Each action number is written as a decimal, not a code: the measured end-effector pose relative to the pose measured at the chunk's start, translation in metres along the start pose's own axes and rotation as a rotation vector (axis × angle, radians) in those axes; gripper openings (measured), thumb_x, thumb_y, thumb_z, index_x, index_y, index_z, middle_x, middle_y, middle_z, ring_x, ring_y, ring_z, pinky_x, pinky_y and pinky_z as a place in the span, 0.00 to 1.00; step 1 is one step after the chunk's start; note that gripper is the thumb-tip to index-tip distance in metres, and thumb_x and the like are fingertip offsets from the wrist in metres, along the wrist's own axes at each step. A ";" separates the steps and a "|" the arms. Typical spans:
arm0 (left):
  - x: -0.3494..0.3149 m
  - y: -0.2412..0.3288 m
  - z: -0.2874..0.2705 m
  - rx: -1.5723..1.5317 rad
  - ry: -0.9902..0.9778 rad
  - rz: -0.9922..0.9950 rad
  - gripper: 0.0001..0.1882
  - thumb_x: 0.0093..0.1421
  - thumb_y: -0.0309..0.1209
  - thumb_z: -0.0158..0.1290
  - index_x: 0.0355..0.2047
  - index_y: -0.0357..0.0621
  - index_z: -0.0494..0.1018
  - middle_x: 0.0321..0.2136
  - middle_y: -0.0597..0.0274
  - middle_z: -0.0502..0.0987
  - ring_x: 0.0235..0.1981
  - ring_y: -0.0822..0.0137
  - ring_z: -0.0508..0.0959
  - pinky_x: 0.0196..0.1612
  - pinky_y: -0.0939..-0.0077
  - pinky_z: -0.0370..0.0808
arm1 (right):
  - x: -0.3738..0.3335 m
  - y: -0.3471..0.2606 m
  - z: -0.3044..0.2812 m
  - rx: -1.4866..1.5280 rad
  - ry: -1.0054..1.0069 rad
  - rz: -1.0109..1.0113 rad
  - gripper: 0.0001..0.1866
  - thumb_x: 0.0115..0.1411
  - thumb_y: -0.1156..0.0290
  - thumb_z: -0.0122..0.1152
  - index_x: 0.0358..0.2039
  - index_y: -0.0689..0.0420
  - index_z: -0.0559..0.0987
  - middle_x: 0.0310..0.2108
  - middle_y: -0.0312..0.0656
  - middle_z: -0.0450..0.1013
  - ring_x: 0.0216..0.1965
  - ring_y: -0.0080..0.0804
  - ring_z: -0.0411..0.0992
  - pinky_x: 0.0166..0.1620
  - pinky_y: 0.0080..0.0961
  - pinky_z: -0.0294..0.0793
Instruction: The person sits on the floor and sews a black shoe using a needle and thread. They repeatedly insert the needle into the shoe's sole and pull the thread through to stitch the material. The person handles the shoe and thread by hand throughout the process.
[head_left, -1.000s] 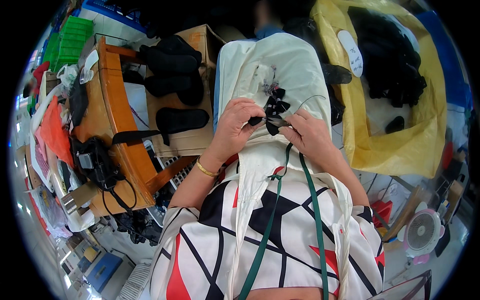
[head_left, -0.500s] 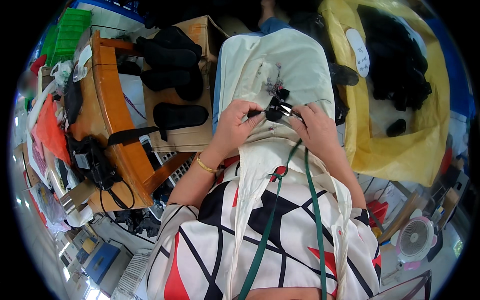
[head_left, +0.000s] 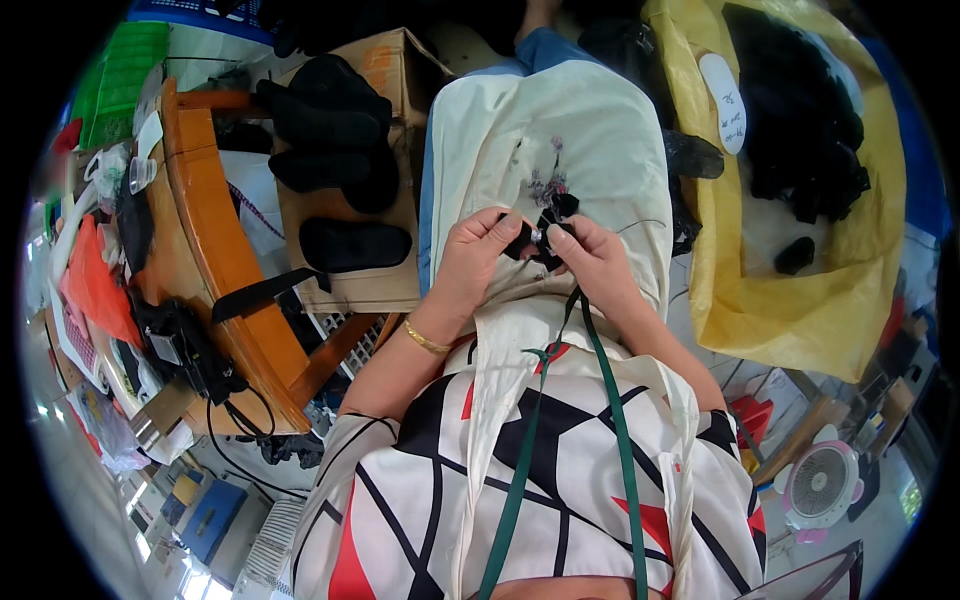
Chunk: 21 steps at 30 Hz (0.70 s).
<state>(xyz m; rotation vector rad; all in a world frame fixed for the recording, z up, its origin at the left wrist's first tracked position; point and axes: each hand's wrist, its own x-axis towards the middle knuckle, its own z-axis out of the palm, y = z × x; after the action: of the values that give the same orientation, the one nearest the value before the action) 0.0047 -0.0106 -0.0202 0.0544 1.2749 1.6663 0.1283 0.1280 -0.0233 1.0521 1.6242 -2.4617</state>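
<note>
Over my lap, my left hand [head_left: 476, 254] pinches one side of a small black piece [head_left: 518, 241] between thumb and fingers. My right hand [head_left: 596, 258] closes on black material close beside it, thumb on top. Between the two thumbs a small silvery bit [head_left: 536, 236] shows; what it belongs to is too small to tell. Further black scraps [head_left: 564, 205] lie just beyond my fingers on the cream apron [head_left: 610, 130]. A tangle of purplish thread ends [head_left: 548, 184] is spread there too. The snips seen earlier cannot be made out; my right palm is hidden.
To the left, black shoe-shaped pieces [head_left: 355, 245] rest on a cardboard box [head_left: 400, 290], beside a wooden stool [head_left: 215, 220] with a black strap [head_left: 265, 295]. On the right stands a yellow sack [head_left: 780, 340] holding black pieces [head_left: 800, 120] and a white sole-shaped template [head_left: 722, 104].
My hands have come closer together, and my right hand has moved left onto the black material. The metal blades that showed by my right fingers are mostly out of sight.
</note>
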 end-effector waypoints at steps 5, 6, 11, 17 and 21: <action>0.005 0.016 -0.011 0.358 -0.177 -0.020 0.08 0.63 0.29 0.60 0.37 0.36 0.79 0.32 0.67 0.79 0.31 0.76 0.75 0.40 0.81 0.73 | 0.001 -0.005 -0.006 -0.602 0.102 -0.402 0.10 0.60 0.68 0.66 0.28 0.61 0.78 0.22 0.41 0.69 0.24 0.35 0.70 0.29 0.30 0.68; 0.008 0.020 -0.013 0.433 -0.207 -0.007 0.08 0.62 0.28 0.61 0.38 0.36 0.79 0.32 0.67 0.79 0.31 0.76 0.75 0.41 0.81 0.73 | 0.001 -0.010 -0.004 -0.658 0.115 -0.487 0.10 0.58 0.69 0.68 0.28 0.61 0.78 0.23 0.43 0.69 0.24 0.38 0.70 0.29 0.32 0.68; 0.011 0.026 -0.013 0.763 -0.179 0.232 0.07 0.58 0.24 0.62 0.38 0.39 0.80 0.33 0.63 0.79 0.33 0.71 0.77 0.41 0.77 0.73 | 0.005 -0.018 -0.018 -0.772 0.027 -0.641 0.09 0.56 0.70 0.69 0.34 0.60 0.79 0.25 0.44 0.72 0.27 0.42 0.72 0.31 0.34 0.72; 0.014 0.029 -0.020 0.876 -0.203 0.475 0.11 0.54 0.21 0.64 0.38 0.43 0.79 0.36 0.64 0.79 0.40 0.64 0.76 0.45 0.74 0.72 | 0.003 -0.032 -0.038 -0.535 0.061 -0.378 0.10 0.61 0.74 0.65 0.43 0.60 0.79 0.30 0.40 0.75 0.31 0.29 0.76 0.36 0.24 0.74; 0.013 0.032 -0.016 0.930 -0.285 0.589 0.12 0.52 0.24 0.65 0.37 0.45 0.79 0.37 0.65 0.79 0.45 0.61 0.76 0.49 0.70 0.72 | -0.007 -0.054 -0.033 -0.338 -0.027 -0.232 0.08 0.64 0.76 0.61 0.44 0.61 0.79 0.30 0.38 0.76 0.32 0.22 0.75 0.37 0.18 0.73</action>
<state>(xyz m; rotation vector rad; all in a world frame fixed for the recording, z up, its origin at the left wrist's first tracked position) -0.0318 -0.0111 -0.0098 1.2765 1.7981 1.2921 0.1311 0.1775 0.0167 0.8221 2.1617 -2.1913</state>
